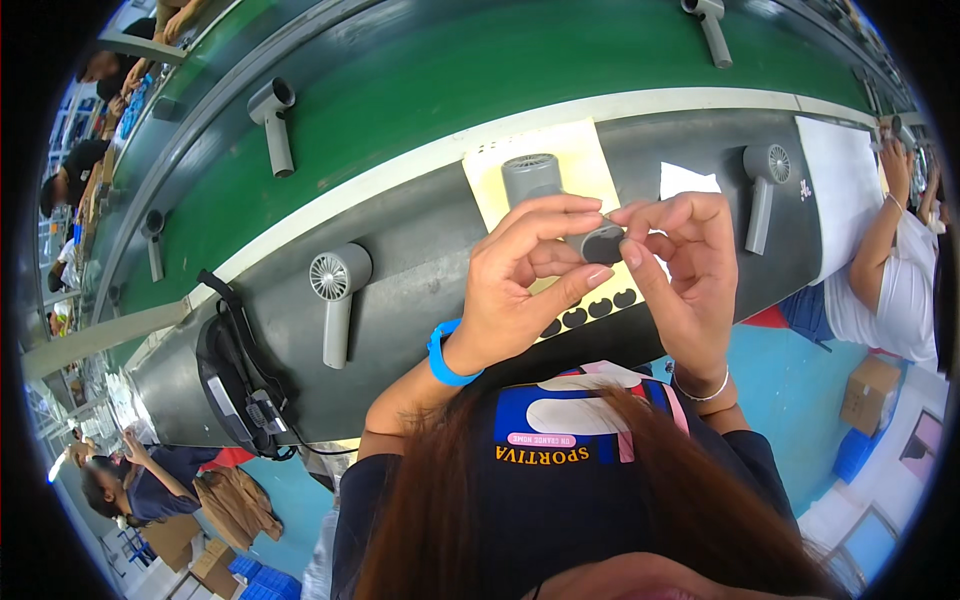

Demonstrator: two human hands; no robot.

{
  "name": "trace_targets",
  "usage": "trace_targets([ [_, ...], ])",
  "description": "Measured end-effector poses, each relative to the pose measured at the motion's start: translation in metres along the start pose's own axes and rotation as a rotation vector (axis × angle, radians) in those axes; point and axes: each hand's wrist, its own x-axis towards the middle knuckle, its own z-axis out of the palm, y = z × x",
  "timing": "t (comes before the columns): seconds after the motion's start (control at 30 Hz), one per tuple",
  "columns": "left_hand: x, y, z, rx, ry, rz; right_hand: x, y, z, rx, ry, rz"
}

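Observation:
My left hand (525,275) is wrapped round a grey handheld fan (530,178), whose vented head is over a yellow sheet (590,150). Most of its handle is hidden by my fingers. A round black sticker (602,245) covers the handle's end, which faces up towards me. Thumb and fingertips of my right hand (690,260) pinch at the sticker's right edge. Below my hands, several more round black stickers (600,308) sit in a row along the sheet's lower edge.
Grey handheld fans lie to the left (340,280) and right (768,180) on the dark bench. Others, including one fan (272,115), lie on the green conveyor (420,80). A black bag (235,370) with straps rests at left. Co-workers sit at both sides.

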Motion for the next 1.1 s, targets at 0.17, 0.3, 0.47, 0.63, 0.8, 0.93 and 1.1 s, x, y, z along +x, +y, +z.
trace_targets([
  [0.17,0.0001,0.0002,0.0000,0.010,-0.003,0.004,-0.0005,-0.0019,0.0007,-0.018,0.008,-0.001],
  [0.3,0.0001,0.0002,0.0018,0.001,0.001,-0.006,-0.0008,-0.0033,0.0012,-0.059,0.018,-0.014],
  [0.47,-0.0011,-0.0011,0.0006,0.016,0.008,-0.005,-0.0023,-0.0011,0.0035,-0.081,0.023,-0.028],
  [0.63,-0.0010,-0.0018,0.0011,0.020,0.005,-0.002,-0.0030,-0.0009,0.0027,-0.107,0.029,-0.042],
  [0.8,0.0005,-0.0006,0.0024,0.006,-0.003,-0.019,-0.0030,-0.0022,0.0028,-0.114,0.047,-0.023],
  [0.93,-0.0003,-0.0005,0.0050,0.009,0.011,0.008,-0.0053,-0.0013,0.0024,-0.168,0.058,-0.034],
  [1.1,-0.0017,-0.0014,0.0022,0.025,-0.033,-0.010,-0.0070,0.0015,0.0041,-0.363,0.112,-0.122],
])
